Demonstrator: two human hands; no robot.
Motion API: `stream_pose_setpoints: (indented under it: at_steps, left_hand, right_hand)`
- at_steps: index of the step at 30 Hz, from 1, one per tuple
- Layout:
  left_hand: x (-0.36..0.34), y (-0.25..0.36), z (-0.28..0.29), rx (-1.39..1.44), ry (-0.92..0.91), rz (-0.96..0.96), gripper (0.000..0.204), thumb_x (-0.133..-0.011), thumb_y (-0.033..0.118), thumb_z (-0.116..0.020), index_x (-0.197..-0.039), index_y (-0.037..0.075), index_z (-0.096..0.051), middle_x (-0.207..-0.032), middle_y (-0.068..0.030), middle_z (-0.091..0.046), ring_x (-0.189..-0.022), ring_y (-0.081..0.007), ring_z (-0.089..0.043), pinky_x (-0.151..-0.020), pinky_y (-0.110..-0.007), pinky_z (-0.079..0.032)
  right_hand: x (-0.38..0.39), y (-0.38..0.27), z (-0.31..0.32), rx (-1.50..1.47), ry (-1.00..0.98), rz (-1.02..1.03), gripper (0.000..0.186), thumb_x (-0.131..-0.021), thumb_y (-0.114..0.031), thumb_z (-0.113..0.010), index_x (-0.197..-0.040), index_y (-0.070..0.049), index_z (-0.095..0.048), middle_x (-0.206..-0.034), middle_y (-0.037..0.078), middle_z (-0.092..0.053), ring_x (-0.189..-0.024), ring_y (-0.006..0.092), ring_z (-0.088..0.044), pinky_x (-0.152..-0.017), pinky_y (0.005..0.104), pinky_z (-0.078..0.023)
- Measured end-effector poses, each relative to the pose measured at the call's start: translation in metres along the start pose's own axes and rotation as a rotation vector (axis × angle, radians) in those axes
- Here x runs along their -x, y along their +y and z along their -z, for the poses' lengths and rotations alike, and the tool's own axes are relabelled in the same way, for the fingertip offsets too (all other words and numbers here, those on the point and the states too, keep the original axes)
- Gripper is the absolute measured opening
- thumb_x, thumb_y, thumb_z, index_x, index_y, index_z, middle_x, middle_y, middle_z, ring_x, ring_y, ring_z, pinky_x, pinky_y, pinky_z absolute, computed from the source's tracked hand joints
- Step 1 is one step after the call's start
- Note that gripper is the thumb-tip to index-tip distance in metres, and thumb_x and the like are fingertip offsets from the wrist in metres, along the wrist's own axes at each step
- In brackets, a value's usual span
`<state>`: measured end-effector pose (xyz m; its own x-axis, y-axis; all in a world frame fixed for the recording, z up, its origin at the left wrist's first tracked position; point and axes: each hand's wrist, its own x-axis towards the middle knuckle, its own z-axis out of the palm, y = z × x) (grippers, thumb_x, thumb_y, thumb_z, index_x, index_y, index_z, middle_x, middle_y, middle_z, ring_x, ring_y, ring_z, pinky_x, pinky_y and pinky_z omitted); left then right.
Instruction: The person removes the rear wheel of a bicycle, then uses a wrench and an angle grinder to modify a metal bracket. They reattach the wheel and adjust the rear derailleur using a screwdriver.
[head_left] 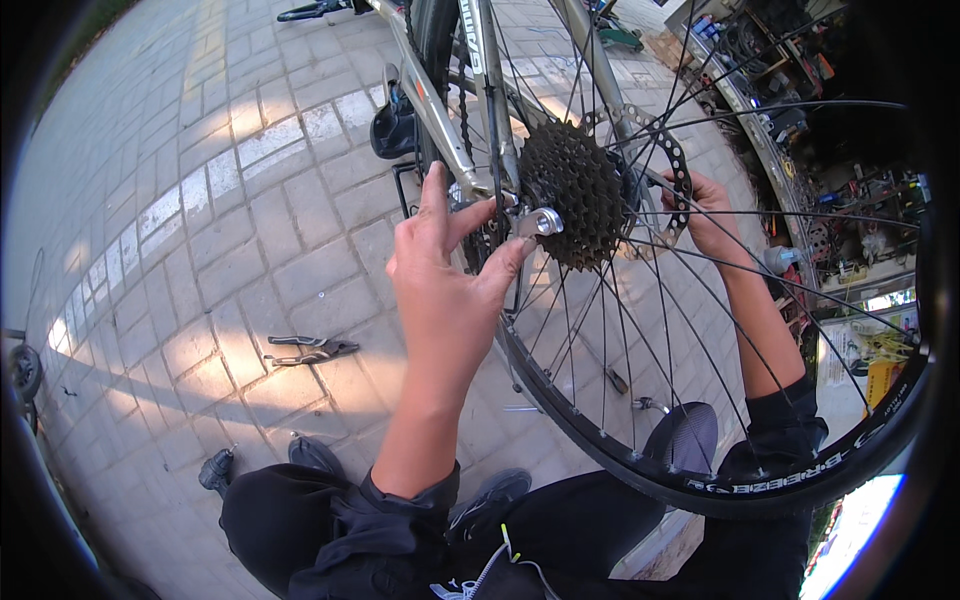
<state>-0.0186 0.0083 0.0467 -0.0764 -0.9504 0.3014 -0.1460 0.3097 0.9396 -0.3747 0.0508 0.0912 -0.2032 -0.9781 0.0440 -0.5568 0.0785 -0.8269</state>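
Observation:
My left hand (450, 270) is at the bicycle's rear dropout, with thumb and fingers around a silver metal fitting (543, 222) beside the black cassette (570, 185). Its index finger rests along the silver-grey frame (450, 140). On the wheel's far side my right hand (708, 215) has curled fingers near the perforated disc rotor (676, 155); what they grip is hidden behind the rotor and spokes. The spoked wheel's black tyre (620, 482) crosses in front of my right arm, and the chain (463, 110) hangs left of the cassette.
On the paving (230, 250) lie pliers (310, 350) and a small tool (617, 380). A black saddle (392, 130) is behind the frame. Cluttered shelving (770, 70) runs along the right. A small wheel (25, 370) stands at the left edge. My knees and feet are below.

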Motion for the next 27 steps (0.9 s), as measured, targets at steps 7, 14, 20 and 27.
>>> stream_pose_setpoints:
  at_steps: [7, 14, 20, 27]
  left_hand:
    - [0.001, 0.001, 0.001, 0.024, 0.009, 0.040, 0.094, -0.071, 0.011, -0.087, -0.149, -0.003, -0.037, -0.105, -0.0083, -0.073, -0.108, -0.0200, -0.054, -0.102, -0.033, -0.039]
    - [0.002, 0.001, 0.001, 0.022, 0.019, 0.024, 0.096, -0.070, 0.011, -0.087, -0.150, 0.001, -0.036, -0.103, -0.0069, -0.073, -0.108, -0.0195, -0.055, -0.103, -0.034, -0.040]
    - [0.003, -0.001, 0.000, 0.040, 0.033, 0.011, 0.096, -0.070, 0.010, -0.088, -0.150, 0.001, -0.036, -0.104, -0.0068, -0.073, -0.107, -0.0191, -0.055, -0.103, -0.033, -0.039]
    - [0.002, -0.003, -0.002, 0.044, 0.033, -0.005, 0.097, -0.070, 0.012, -0.087, -0.150, 0.001, -0.035, -0.105, -0.0044, -0.073, -0.107, -0.0183, -0.054, -0.102, -0.035, -0.035]
  right_hand:
    - [0.009, -0.013, -0.003, 0.009, -0.038, -0.071, 0.018, -0.099, -0.012, -0.062, -0.109, 0.001, -0.068, -0.089, -0.002, -0.064, -0.081, 0.0063, -0.056, -0.075, 0.0232, -0.047]
    - [0.022, -0.019, -0.002, 0.057, 0.122, -0.156, 0.020, -0.095, -0.018, -0.067, -0.102, 0.000, -0.068, -0.075, 0.000, -0.061, -0.066, 0.0084, -0.056, -0.061, 0.0243, -0.047]
    - [0.018, -0.017, -0.004, 0.217, 0.180, -0.116, 0.020, -0.097, -0.018, -0.064, -0.098, 0.001, -0.069, -0.074, -0.002, -0.060, -0.067, 0.0064, -0.053, -0.060, 0.0230, -0.044]
    - [0.016, -0.001, 0.013, 0.208, 0.214, -0.114, 0.016, -0.097, -0.014, -0.063, -0.098, 0.001, -0.069, -0.076, -0.003, -0.060, -0.068, 0.0052, -0.051, -0.061, 0.0203, -0.040]
